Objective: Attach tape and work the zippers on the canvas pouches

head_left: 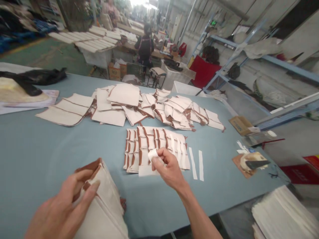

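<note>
My left hand grips the upper edge of a cream fabric piece with brown lining, thumb in front and fingers behind. Near the table's middle, my right hand pinches a small white strip, bent over at its end. Beneath that hand lies a pleated cream panel with brown edges, set out in rows. Several white strips rest across the panel's right part, and two loose strips lie on the table just right of it. A white piece at the panel's lower edge is partly covered by my right hand.
Cream and brown fabric pieces are heaped along the back of the blue-green table. On the right sit a brush-like tool on a brown block and a cardboard box. A fabric stack stands lower right. A person is in the background.
</note>
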Tool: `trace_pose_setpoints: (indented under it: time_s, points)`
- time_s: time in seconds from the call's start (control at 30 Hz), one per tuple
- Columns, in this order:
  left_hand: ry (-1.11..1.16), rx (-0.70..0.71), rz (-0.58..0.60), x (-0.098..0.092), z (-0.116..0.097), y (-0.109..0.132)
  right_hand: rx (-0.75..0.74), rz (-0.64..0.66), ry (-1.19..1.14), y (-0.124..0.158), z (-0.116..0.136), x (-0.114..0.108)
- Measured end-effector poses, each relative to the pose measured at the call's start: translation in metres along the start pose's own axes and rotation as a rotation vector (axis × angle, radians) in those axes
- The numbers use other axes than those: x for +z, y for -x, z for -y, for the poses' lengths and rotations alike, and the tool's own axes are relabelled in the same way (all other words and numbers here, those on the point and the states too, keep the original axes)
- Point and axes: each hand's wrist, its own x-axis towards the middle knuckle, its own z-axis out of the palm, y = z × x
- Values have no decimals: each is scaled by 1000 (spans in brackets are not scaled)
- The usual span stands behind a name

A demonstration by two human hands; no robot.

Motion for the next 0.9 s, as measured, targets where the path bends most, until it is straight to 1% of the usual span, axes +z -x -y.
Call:
trace_pose_setpoints:
  time_s: [0.03,0.1,0.2,0.3,0.37,0.43,0.53,0.6,0.7,0.8,0.87,0.9]
  points:
    - [83,0,37,-4,-6,4,-21,33,-36,10,11,6]
    - [276,36,194,-10,-16,14,-51,107,-129,28,31,19]
    - [462,79,397,-13,-25,26,-41,210,-272,51,53,37]
    - [638,109,536,-18,-28,34,-22,295,-339,71,66,52]
    - [763,109,601,-24,-28,40,-24,320,-343,83,70,58]
    - [865,80,607,-28,-29,47,-31,315,-331,93,72,63]
    - [907,28,490,-33,-31,58,-19,308,-330,106,74,68]
    - [880,16,446,-37,-32,63,17,309,-366,113,76,72]
    - [852,14,468,-42,-32,68,82,316,-435,122,78,77]
    - [887,6,457,-44,-26,70,149,363,-476,128,79,78]
    - [916,2,455,-44,-20,73,149,390,-424,131,80,76]
    - [920,6,457,-44,-18,74,112,379,-351,131,80,74]
